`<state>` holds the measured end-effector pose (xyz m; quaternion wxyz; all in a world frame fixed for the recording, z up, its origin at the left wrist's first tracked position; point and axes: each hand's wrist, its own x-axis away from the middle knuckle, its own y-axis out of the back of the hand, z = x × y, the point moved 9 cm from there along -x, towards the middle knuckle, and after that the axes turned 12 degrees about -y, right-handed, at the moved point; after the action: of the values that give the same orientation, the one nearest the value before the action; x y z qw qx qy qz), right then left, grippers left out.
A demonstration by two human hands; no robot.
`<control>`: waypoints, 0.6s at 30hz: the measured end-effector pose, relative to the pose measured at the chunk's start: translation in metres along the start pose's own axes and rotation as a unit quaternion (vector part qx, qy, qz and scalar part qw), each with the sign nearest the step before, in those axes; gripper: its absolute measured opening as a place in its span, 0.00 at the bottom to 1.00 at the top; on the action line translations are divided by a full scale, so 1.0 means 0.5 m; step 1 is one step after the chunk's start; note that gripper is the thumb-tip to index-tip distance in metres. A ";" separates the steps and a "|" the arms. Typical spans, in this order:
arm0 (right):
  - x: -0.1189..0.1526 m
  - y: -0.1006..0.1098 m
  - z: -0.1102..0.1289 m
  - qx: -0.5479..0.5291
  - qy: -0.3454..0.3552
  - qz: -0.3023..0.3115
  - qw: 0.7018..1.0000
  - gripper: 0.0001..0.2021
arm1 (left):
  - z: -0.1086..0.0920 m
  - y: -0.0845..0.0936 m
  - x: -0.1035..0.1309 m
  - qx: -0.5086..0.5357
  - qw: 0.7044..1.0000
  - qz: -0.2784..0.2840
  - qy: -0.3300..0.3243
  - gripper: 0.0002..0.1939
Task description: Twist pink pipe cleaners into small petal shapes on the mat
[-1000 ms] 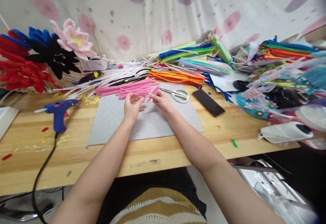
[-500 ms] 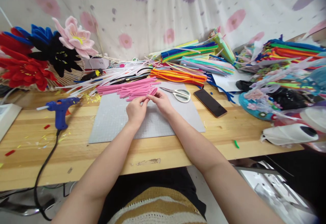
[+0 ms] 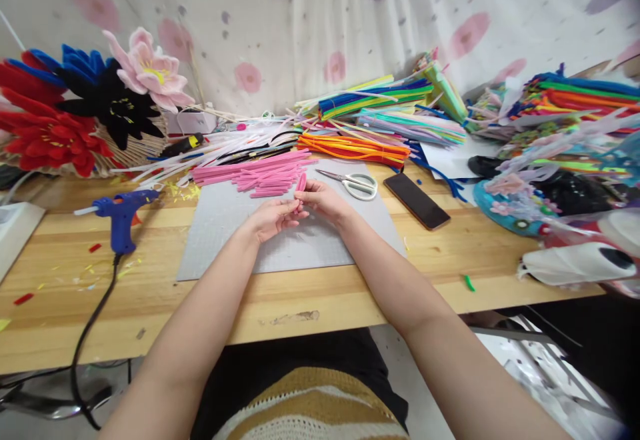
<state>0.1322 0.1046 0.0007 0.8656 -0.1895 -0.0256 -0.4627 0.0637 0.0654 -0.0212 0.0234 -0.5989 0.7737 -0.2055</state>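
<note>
Above the grey cutting mat, both hands meet around a small pink pipe-cleaner piece that is bent into a narrow loop and points up. My left hand pinches its lower end between thumb and fingers. On the right side of the piece, my right hand has its thumb and fingers closed on it. Just beyond the hands lies a pile of pink pipe cleaners, some long and some cut short. Scissors with white handles rest on the mat right of my right hand.
A blue glue gun with a black cord stands at the left, below fuzzy flowers. A phone lies right of the mat. Coloured pipe-cleaner bundles line the back; a white roll sits at the right.
My left hand has turned, its fingers now more spread and visible. The pink piece now stands more upright between the hands. The whole view has shifted slightly.
</note>
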 end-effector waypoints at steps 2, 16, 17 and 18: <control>-0.006 0.014 0.003 -0.003 0.028 -0.057 0.998 0.14 | -0.011 0.000 -0.007 -0.036 0.998 -0.014 -0.056 0.05; -0.008 0.027 0.004 0.041 0.104 -0.181 0.977 0.14 | -0.105 0.014 0.021 -0.522 0.779 -0.227 -0.264 0.06; -0.009 0.029 0.004 0.046 0.108 -0.187 0.975 0.14 | -0.105 0.014 0.021 -0.522 0.778 -0.227 -0.264 0.06; -0.008 0.032 0.005 0.048 0.112 -0.193 0.974 0.14 | -0.105 0.014 0.022 -0.521 0.778 -0.227 -0.265 0.06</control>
<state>0.1430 0.1168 -0.0029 0.7656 -0.0864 0.0131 -0.6374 0.0392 0.0720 0.0268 -0.1354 -0.7087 0.5672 0.3971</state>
